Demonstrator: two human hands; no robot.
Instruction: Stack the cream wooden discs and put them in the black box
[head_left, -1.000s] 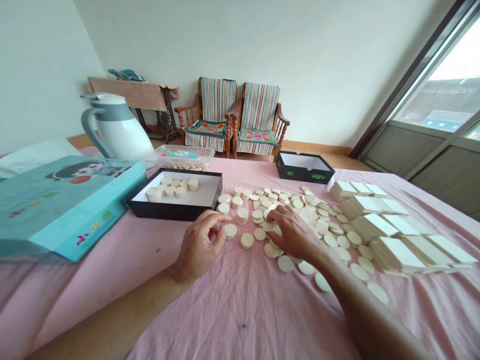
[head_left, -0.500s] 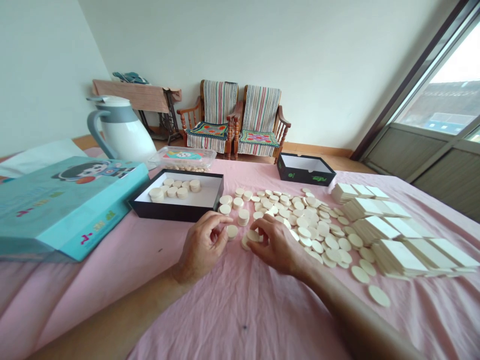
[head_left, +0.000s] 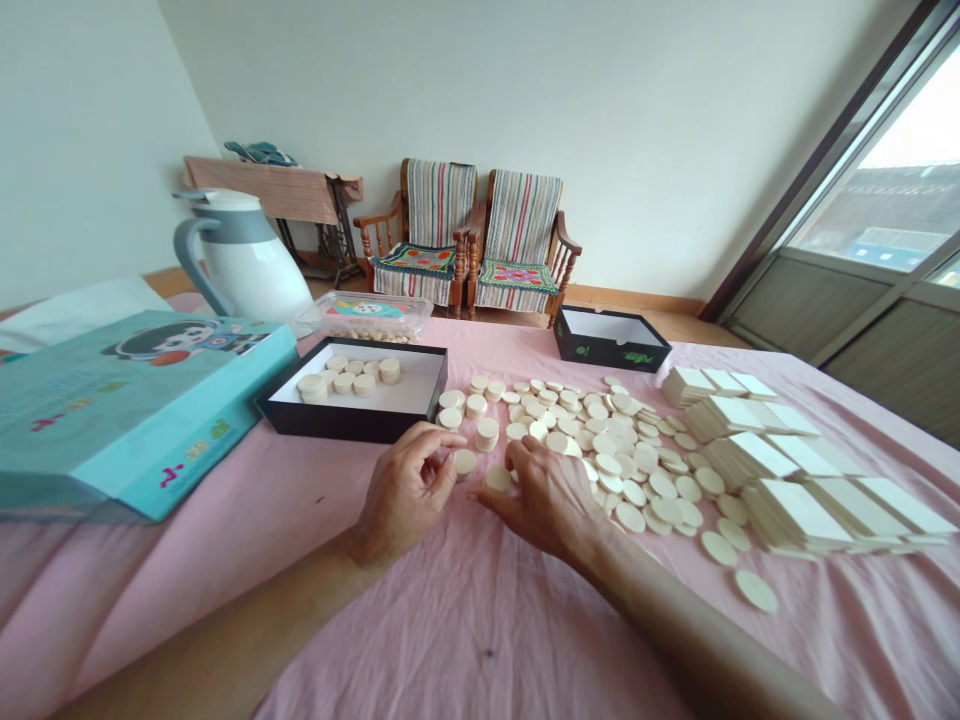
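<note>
Several cream round discs (head_left: 600, 440) lie spread over the pink tablecloth (head_left: 465, 620). My left hand (head_left: 405, 490) rests on the cloth with its fingers curled, fingertips by a small stack of discs (head_left: 463, 462). My right hand (head_left: 544, 490) lies over the near edge of the spread, fingers bent, touching a disc (head_left: 497, 478) at its thumb. A black open box (head_left: 352, 395) just beyond my left hand holds a row of stacked discs (head_left: 349, 378).
A teal picture box (head_left: 112, 410) lies at the left, a white jug (head_left: 240, 260) and a clear plastic tub (head_left: 364, 315) behind it. A second black box (head_left: 609, 340) stands farther back. Stacks of white cards (head_left: 780, 460) line the right. Two chairs stand by the wall.
My right hand has pulled back from the middle of the discs to the near left edge, close to my left hand. My left hand has hardly moved.
</note>
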